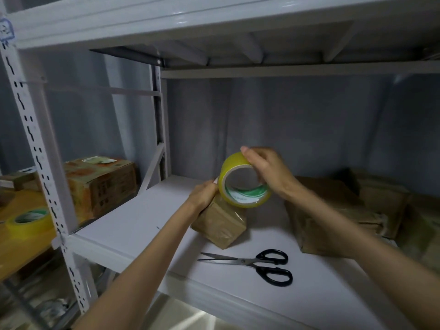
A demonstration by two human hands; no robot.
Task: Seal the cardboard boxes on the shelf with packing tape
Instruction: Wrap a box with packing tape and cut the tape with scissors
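at the far left, a white perforated upright (35,148) is carrying a small blue-outlined label (5,29); its writing is too blurred to read. behind the upright, a spare yellow tape roll (28,222) with a green-and-white printed core is lying flat on an orange surface (23,248). beside it, a printed orange carton (102,184) is sitting closed, showing dark characters on its side and a white sticker on top; neither is legible.

on the white shelf (133,222), the left hand (202,195) is reaching in with its fingers curled, pinching what looks like the free end of the tape at the left edge of the tape roll (245,181). directly below the left hand and the roll, a small cardboard box (220,223) is resting on the shelf, closed, with glossy tape showing on its top face. the roll is being held upright above this box; green print on its inner core is visible but unreadable. the right hand (266,170) is gripping the roll, fingers wrapping over its top and right side.

in front of the box, black-handled scissors (252,263) are lying with the blades slightly parted and pointing left. further right, larger brown boxes (333,210) are standing near the shelf's back corner; their contents are not visible.
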